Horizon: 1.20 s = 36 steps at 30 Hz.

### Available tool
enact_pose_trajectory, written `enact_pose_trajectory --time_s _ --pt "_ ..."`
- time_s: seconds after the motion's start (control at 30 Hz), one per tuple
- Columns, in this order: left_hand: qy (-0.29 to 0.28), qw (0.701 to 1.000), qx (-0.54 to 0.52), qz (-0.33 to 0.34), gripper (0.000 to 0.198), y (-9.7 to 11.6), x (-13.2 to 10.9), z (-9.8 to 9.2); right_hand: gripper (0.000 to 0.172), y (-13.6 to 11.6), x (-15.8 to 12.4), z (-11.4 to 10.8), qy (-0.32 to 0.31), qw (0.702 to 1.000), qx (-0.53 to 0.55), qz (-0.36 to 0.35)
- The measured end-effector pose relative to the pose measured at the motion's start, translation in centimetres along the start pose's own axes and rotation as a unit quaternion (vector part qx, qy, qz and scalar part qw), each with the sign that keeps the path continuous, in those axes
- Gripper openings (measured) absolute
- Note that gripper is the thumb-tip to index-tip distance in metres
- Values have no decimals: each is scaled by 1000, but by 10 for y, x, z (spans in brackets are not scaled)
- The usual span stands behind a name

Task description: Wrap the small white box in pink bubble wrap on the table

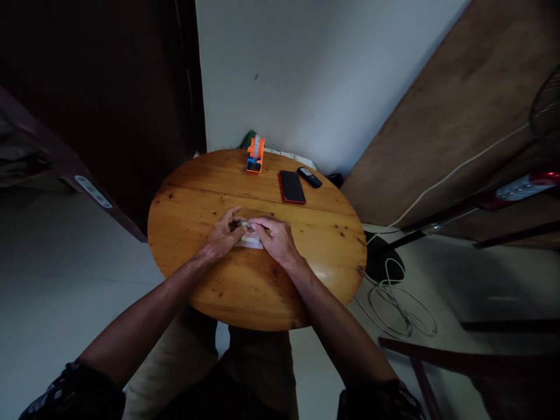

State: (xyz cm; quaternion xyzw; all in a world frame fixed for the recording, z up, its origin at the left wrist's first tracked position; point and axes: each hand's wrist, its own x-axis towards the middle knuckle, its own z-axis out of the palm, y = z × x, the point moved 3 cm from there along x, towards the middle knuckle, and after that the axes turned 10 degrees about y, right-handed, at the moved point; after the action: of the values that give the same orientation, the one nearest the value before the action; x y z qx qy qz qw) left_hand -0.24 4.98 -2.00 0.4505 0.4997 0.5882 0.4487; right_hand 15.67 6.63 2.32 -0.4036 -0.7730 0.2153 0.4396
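Between my hands, on the round wooden table [219,286], is a small whitish packet [252,243] with faint reddish print. My left hand [225,235] holds its left side with thumb and bent fingers, while one finger stretches out away from it. On the other side my right hand [276,238] pinches the packet's upper edge between thumb and fingers. Fingertips hide the upper part of the packet, and its contents cannot be made out.
Toward the table's far edge stands an orange tape dispenser [255,155]. A dark phone with a red edge [292,186] lies right of it, beside a small black handset [309,177]. Loose white cable [405,312] coils on the floor at right. A wall borders the table's far side.
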Motion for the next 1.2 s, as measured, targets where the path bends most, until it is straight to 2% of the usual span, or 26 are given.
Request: enact_pose_trajectory --time_s 0.37,0.57,0.7,0.87,1.03,1.2 --pt "8 1000 -4 -14 67 -6 2 -2 26 6 3 -14 -70 994 10 -81" --pt "9 1000 7 -8 58 -7 3 -4 24 12 4 -16 -84 986 -18 -142" --pt "19 994 77 69 42 4 -1 -7 24 11 3 -16 -71 984 -42 -160" --pt "-4 978 140 152 15 15 -5 -6 20 6 2 -16 -56 980 -74 -175" --pt "-13 969 167 179 15 16 -5 -3 19 5 0 -15 -57 980 -66 -180" --pt "-4 960 199 198 19 15 -5 -3 17 4 1 -17 -77 986 0 -149"
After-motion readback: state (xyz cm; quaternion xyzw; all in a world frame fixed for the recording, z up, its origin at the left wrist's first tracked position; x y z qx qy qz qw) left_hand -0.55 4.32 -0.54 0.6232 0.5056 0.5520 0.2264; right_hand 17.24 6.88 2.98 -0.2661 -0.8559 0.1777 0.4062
